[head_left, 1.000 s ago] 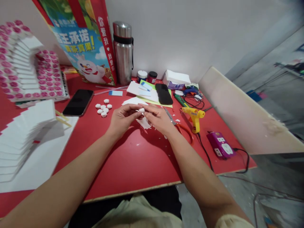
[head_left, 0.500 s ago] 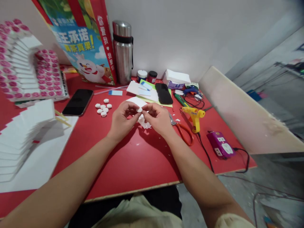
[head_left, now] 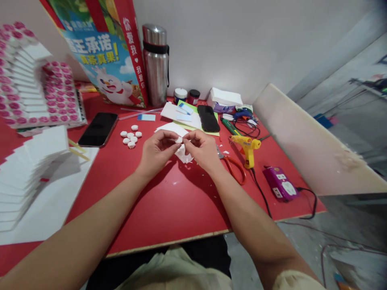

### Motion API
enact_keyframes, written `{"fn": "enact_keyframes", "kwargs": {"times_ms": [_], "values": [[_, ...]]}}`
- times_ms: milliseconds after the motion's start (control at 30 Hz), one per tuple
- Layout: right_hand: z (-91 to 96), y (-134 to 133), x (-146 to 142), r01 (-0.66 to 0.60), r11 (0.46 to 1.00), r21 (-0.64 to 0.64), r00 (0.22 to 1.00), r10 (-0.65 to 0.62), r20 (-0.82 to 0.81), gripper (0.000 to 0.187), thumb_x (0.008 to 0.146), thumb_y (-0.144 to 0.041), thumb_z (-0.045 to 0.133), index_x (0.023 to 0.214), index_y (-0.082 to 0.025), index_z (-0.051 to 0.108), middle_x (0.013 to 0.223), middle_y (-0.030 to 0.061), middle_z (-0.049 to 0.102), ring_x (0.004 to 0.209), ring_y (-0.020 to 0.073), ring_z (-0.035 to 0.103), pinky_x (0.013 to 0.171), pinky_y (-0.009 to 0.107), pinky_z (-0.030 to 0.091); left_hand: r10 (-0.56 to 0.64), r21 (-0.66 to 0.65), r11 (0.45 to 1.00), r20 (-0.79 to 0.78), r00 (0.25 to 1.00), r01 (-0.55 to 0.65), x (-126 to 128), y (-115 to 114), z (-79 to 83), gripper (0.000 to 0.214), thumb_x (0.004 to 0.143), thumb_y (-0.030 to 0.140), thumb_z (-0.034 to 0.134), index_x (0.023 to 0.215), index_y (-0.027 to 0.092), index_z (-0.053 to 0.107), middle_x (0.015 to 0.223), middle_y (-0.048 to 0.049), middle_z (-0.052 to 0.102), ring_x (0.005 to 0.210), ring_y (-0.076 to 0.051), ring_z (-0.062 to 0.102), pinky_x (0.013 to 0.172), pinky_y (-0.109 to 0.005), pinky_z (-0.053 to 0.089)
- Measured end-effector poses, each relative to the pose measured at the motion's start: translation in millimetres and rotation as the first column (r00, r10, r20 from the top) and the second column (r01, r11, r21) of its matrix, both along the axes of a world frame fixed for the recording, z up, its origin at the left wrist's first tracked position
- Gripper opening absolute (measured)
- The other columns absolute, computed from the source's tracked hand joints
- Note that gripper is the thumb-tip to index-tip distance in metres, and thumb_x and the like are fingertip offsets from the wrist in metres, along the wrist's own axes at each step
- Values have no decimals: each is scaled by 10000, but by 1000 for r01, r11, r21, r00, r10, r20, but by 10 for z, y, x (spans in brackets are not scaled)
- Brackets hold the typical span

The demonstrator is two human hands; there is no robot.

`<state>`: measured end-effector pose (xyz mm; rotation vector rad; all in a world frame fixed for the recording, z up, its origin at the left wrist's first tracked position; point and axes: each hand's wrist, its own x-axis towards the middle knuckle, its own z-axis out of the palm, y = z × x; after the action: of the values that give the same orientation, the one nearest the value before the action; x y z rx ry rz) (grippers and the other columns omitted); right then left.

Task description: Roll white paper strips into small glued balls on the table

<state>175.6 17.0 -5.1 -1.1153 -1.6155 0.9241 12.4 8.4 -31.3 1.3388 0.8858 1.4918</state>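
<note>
My left hand and my right hand meet over the middle of the red table, fingers pinched together on a small white round piece held between them. A scrap of white sheet lies on the table just under my fingers. Several more white round pieces lie in a loose group to the left of my left hand. Red-handled scissors rest right beside my right wrist.
A yellow glue gun and purple power strip lie at the right. A black phone lies left; a steel flask and printed bag stand behind. Stacked white cards and pink-dotted sheets fill the left side.
Both hands stayed together on the white piece, with the fingers shifting slightly around it. The view moved a little; nothing else on the table moved.
</note>
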Motion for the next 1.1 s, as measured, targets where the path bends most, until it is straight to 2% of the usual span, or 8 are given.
{"fn": "enact_keyframes", "kwargs": {"times_ms": [167,400,533,633,700,800,933,1100], "values": [[15,2,14,-10,1000,15,999,9,43,129,863,-237,600,907,-192,712,788,-2,723,531,88,611,515,225,484,36,-85,996,50,998,-32,-4,7,25,298,707,242,855,952,162,706,878,-35,717,811,-163,690,811,-321,574],[-32,-59,-38,-71,973,221,987,36,159,159,889,-215,585,898,-213,744,945,47,706,721,135,667,614,262,527,88,-105,990,-21,996,-89,-24,-6,58,215,715,253,841,908,169,794,895,-50,747,753,-171,698,745,-322,588],[-14,-73,-42,-33,967,251,985,-11,173,175,899,-191,581,927,-207,753,942,48,718,698,130,662,632,269,532,8,-186,983,60,998,3,1,-19,61,284,764,307,813,996,156,749,791,-43,736,690,-182,707,711,-343,604],[3,-50,-14,26,976,216,988,-59,146,173,908,-212,585,933,-208,757,952,41,732,619,104,640,594,258,521,-76,-253,961,149,986,112,16,-9,70,263,824,315,739,1042,176,690,835,-30,705,651,-157,680,619,-308,581],[22,-26,22,76,979,192,988,-100,117,171,910,-228,590,931,-203,758,952,39,735,570,90,623,561,251,508,-65,-300,945,220,973,130,1,16,87,188,847,262,671,1016,182,690,842,-18,659,624,-123,632,556,-257,530],[74,19,112,154,961,230,981,-177,81,165,896,-210,596,910,-195,759,914,35,730,547,88,614,554,255,500,46,-354,933,296,954,65,-68,74,126,173,817,164,609,947,159,723,786,-7,584,578,-82,540,519,-213,461],[149,114,302,300,918,259,951,-308,-10,153,900,-238,610,939,-205,755,876,30,728,552,106,612,545,269,495,166,-389,920,281,945,-46,-180,142,167,182,751,119,578,874,129,713,770,-26,593,565,-80,521,517,-209,444],[215,239,531,430,868,247,903,-411,-129,154,895,-230,592,945,-197,734,833,22,722,509,96,578,496,257,477,188,-379,923,301,935,-64,-232,143,200,181,778,114,590,923,123,698,821,-48,658,613,-90,601,561,-206,487]]}}
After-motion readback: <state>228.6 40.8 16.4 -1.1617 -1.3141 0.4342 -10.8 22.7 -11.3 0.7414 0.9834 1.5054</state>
